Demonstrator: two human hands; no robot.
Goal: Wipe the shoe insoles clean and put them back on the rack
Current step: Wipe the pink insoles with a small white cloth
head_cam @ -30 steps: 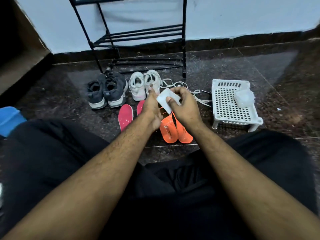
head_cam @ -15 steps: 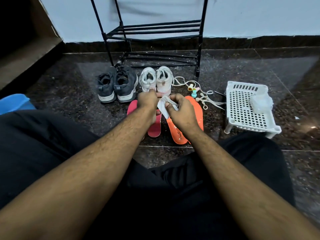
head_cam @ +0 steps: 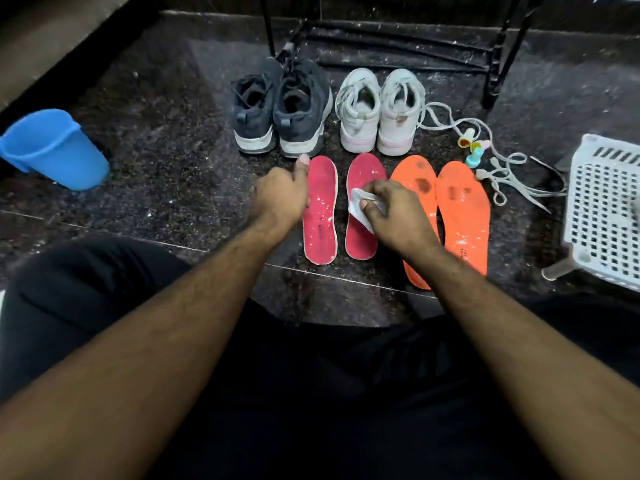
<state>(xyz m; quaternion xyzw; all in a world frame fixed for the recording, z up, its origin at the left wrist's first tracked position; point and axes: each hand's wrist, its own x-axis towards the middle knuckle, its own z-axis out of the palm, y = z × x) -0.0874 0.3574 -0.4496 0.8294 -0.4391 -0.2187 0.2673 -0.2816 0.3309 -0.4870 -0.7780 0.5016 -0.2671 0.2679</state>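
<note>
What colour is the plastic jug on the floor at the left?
Blue plastic jug; the head view shows it.

right hand (head_cam: 394, 211) pinching wipe (head_cam: 360, 207), pink insoles (head_cam: 320, 209)

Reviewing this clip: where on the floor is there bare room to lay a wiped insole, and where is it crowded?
Bare floor lies between the blue jug and the dark shoes, left of the left hand. A strip also runs between the insoles' near ends and the knees. Crowded: right of the orange insoles, where laces and small caps reach the white basket.
</note>
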